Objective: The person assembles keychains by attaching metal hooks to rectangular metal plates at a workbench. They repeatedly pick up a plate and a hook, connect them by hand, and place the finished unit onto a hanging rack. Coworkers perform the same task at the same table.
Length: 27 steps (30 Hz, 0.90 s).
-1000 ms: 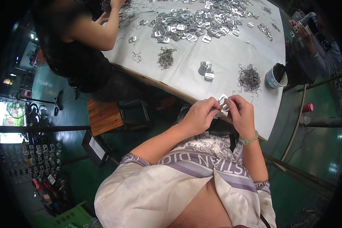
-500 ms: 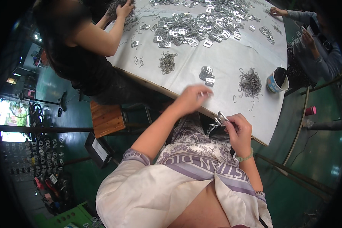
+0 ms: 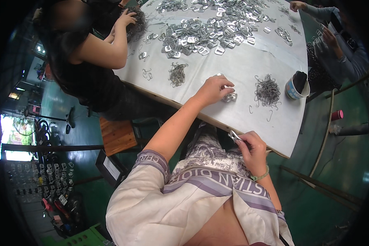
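My left hand reaches over the near part of the table, its fingers bent down around a silver metal buckle in a small stack. The hand covers much of that stack. Just off the table's front edge, my right hand pinches another metal buckle between thumb and fingers, its flat frame sticking out to the left. Right of my left hand lies a pile of thin wire hooks, with a few loose ones in front of it.
A large heap of buckles covers the table's far middle. Another hook pile lies left. A paper tub with dark contents stands at the right edge. One co-worker handles wire hooks at left; another person sits at right. A wooden stool stands below.
My left hand has moved forward from the table edge onto the small buckle stack. My right hand has shifted slightly down, still holding its buckle. The view has tilted a little.
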{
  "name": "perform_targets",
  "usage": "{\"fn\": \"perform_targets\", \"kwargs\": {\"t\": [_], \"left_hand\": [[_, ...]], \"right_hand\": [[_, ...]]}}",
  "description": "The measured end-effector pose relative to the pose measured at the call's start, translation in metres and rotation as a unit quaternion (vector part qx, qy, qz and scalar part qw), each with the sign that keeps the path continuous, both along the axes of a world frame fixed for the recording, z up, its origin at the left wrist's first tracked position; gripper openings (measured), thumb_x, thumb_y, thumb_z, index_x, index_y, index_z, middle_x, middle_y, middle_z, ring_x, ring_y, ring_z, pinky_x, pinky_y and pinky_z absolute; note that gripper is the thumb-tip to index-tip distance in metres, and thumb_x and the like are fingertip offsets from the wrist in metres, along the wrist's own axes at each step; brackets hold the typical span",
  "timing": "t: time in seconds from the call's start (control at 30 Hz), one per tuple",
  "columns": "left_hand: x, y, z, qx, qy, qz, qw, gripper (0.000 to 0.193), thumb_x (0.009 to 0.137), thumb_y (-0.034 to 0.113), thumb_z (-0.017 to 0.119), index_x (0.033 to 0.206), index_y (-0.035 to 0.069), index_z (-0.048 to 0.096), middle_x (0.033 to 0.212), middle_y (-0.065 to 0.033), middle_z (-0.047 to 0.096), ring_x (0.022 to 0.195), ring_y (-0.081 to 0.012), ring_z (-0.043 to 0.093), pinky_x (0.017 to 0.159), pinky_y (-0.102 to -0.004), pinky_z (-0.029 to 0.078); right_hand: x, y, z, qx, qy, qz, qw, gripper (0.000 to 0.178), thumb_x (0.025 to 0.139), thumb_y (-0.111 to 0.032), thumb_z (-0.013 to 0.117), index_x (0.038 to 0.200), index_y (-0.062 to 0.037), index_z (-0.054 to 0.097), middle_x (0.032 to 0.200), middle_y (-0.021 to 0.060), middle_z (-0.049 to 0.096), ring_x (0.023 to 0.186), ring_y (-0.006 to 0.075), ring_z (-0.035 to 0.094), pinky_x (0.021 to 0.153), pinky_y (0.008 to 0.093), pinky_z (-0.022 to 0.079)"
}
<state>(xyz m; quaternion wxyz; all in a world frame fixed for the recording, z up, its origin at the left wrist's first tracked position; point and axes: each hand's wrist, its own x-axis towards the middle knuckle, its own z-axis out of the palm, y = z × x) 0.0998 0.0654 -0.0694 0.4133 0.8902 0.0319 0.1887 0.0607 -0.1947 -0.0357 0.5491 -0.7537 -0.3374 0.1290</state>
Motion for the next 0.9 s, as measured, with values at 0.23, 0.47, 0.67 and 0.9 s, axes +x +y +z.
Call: {"fn": "perform_targets", "kwargs": {"t": [0.23, 0.47, 0.67, 0.9], "left_hand": [[0.009, 0.033, -0.034, 0.119, 0.034, 0.14, 0.982, 0.025, 0.077, 0.016, 0.073, 0.099, 0.003, 0.071, 0.087, -0.0112, 0.065, 0.081, -0.0269, 0.063, 0.075, -0.0358, 0.05], [-0.004, 0.026, -0.002, 0.179, 0.203, 0.109, 0.957, 0.029, 0.073, 0.023, 0.075, 0.095, 0.004, 0.071, 0.095, -0.0128, 0.063, 0.088, -0.0294, 0.063, 0.08, -0.0388, 0.05], [-0.004, -0.024, -0.006, 0.194, 0.034, -0.041, 0.98, 0.019, 0.075, 0.011, 0.069, 0.093, 0.006, 0.071, 0.091, -0.0111, 0.063, 0.09, -0.029, 0.061, 0.078, -0.0391, 0.05], [0.044, -0.114, -0.028, 0.288, -0.157, -0.261, 0.908, 0.013, 0.075, 0.013, 0.059, 0.081, 0.006, 0.069, 0.084, -0.0048, 0.061, 0.084, -0.0235, 0.059, 0.07, -0.0357, 0.049]], "right_hand": [[-0.001, -0.001, -0.003, -0.001, -0.002, 0.005, 1.0, 0.009, 0.079, 0.005, 0.067, 0.087, 0.0019, 0.066, 0.077, 0.0118, 0.06, 0.064, 0.0226, 0.059, 0.057, 0.0303, 0.046], [-0.004, -0.005, -0.002, 0.003, -0.01, 0.004, 1.0, 0.011, 0.077, 0.005, 0.068, 0.088, 0.0022, 0.065, 0.08, 0.0123, 0.061, 0.068, 0.0246, 0.06, 0.06, 0.0314, 0.048], [-0.01, -0.007, -0.01, 0.012, -0.014, 0.015, 1.0, 0.012, 0.077, 0.004, 0.068, 0.088, 0.0014, 0.066, 0.081, 0.0122, 0.061, 0.069, 0.0266, 0.061, 0.061, 0.033, 0.048], [-0.014, -0.009, -0.008, -0.004, -0.037, 0.031, 0.999, 0.013, 0.077, 0.002, 0.069, 0.089, -0.0004, 0.066, 0.081, 0.0125, 0.06, 0.07, 0.0293, 0.062, 0.062, 0.0353, 0.049]]}}
